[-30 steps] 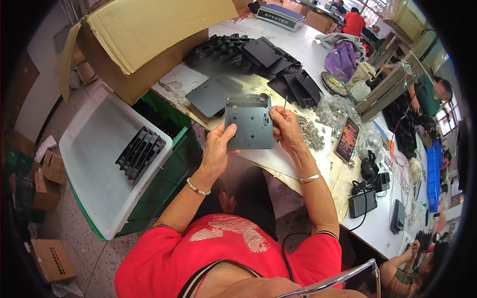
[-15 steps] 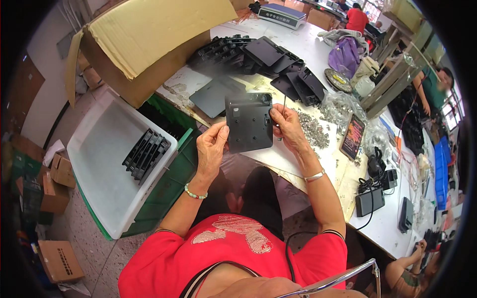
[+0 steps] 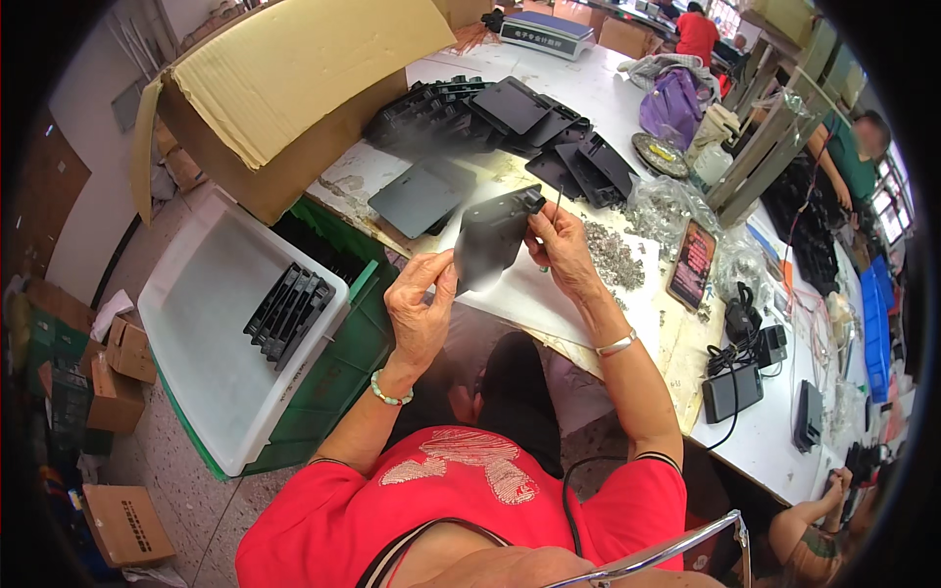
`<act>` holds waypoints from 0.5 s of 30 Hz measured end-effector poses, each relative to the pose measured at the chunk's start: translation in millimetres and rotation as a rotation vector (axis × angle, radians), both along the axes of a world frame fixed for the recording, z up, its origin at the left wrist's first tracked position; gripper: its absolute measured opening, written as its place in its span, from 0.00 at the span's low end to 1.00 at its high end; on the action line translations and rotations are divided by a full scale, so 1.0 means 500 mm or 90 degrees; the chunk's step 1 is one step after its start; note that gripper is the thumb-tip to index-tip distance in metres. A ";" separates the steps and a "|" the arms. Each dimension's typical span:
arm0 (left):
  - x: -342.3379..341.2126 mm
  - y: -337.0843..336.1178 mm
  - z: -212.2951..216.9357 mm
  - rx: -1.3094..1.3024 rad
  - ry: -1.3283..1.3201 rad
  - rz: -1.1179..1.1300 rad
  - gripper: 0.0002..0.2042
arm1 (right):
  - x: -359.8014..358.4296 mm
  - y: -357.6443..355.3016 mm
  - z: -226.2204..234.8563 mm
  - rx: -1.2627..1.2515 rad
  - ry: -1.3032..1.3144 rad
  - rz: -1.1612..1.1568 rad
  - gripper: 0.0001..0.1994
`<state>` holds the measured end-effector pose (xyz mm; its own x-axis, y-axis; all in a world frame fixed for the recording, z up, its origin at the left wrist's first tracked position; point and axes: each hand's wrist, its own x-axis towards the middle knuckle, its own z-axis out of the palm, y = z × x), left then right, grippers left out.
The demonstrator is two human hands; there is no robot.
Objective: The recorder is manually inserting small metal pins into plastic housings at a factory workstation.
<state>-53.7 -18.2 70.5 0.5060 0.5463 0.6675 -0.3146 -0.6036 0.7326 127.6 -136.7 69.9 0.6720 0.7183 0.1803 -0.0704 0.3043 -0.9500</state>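
Observation:
Between my hands a thin black plastic panel (image 3: 493, 238) is held tilted, its surface partly blurred. My left hand (image 3: 421, 306) pinches its lower left edge. At its upper right corner my right hand (image 3: 564, 253) is closed on the panel, and a thin dark rod-like tool (image 3: 558, 202) sticks up from the same fingers; its kind is not clear. Just beyond lies a flat black panel (image 3: 420, 199) on the table. A heap of small metal pieces (image 3: 616, 257) lies to the right of my right hand, on pale sheets.
A pile of black plastic parts (image 3: 520, 113) lies at the back beside an open cardboard box (image 3: 294, 83). At left, a white tray (image 3: 196, 294) holding black parts sits on a green crate (image 3: 328, 367). A phone (image 3: 693, 263), plastic bags and black adapters (image 3: 732, 392) lie at right.
The panel has turned from facing me with its studded side to a steep slant. Both hands stay on it, with the right hand slightly shifted.

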 end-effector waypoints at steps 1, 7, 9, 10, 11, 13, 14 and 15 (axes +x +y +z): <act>-0.003 -0.002 0.004 0.027 -0.003 0.020 0.09 | 0.000 0.001 0.000 -0.002 -0.001 0.004 0.10; -0.003 -0.014 0.007 -0.087 0.063 -0.031 0.08 | 0.000 -0.012 0.014 -0.030 -0.058 -0.051 0.10; 0.005 -0.003 -0.016 -0.142 0.061 -0.034 0.10 | -0.003 -0.011 0.018 -0.054 -0.046 -0.065 0.10; 0.003 0.002 -0.010 -0.236 0.126 -0.104 0.10 | 0.004 -0.014 0.012 -0.111 -0.045 -0.058 0.10; 0.002 0.005 -0.005 -0.329 0.191 -0.175 0.11 | 0.008 -0.015 0.007 -0.167 -0.045 -0.052 0.10; 0.003 0.015 -0.015 -0.338 0.168 -0.219 0.11 | -0.003 -0.011 0.004 -0.178 -0.048 -0.053 0.10; 0.001 0.020 -0.014 -0.365 0.154 -0.213 0.10 | -0.012 -0.008 0.009 -0.179 -0.029 -0.037 0.10; -0.001 0.026 -0.013 -0.390 0.142 -0.208 0.09 | -0.015 -0.005 0.011 -0.180 -0.008 -0.021 0.10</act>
<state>-54.2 -5.0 64.2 0.7955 0.5867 0.1516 -0.2120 0.0351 0.9766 120.1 -139.3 75.6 0.6946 0.7192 -0.0157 -0.0522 0.0286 -0.9982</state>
